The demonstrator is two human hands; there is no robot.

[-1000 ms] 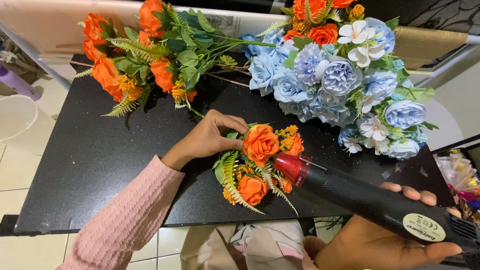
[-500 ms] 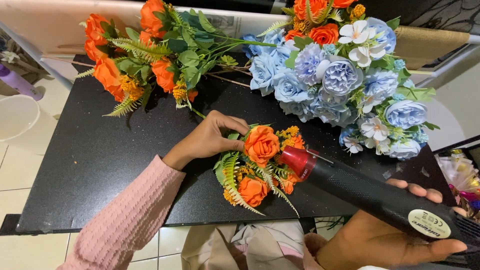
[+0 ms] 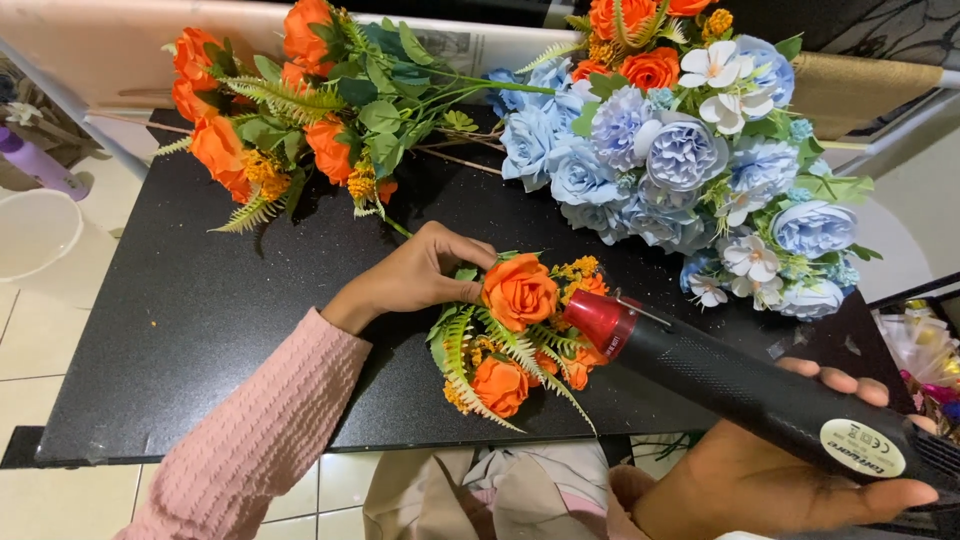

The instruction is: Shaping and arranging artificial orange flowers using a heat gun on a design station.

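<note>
Black and faintly speckled, a tabletop (image 3: 180, 330) over pale floor tiles (image 3: 40, 330) carries three bunches of artificial flowers. At the near middle lies a small orange posy (image 3: 515, 335) of roses, fern fronds and tiny yellow-orange sprigs. A person's left hand (image 3: 420, 275), in a pink knitted sleeve (image 3: 250, 430), rests on the table just behind the posy, its fingers curled together against the leaves beside the topmost rose; whether they pinch a stem cannot be told. The right hand (image 3: 770, 480) lies palm up at the lower right edge, fingers loosely wrapped under and over the handle of a black glue gun (image 3: 760, 395), holding it. The gun slants up to the left, and its red nozzle (image 3: 600, 318) sits against the right side of the posy, touching or nearly touching the blooms. Further back on the left, a larger orange bouquet (image 3: 290, 120) of roses and green leaves sprawls with its stems pointing right. At the back right, a big blue bouquet (image 3: 680, 170) of roses and peonies, dotted with white blossoms and topped by a few orange flowers, spreads toward the table's far corner. A white bowl (image 3: 35, 230) sits on the floor at the left. Crumpled beige cloth (image 3: 500, 495) shows below the table's near edge.
</note>
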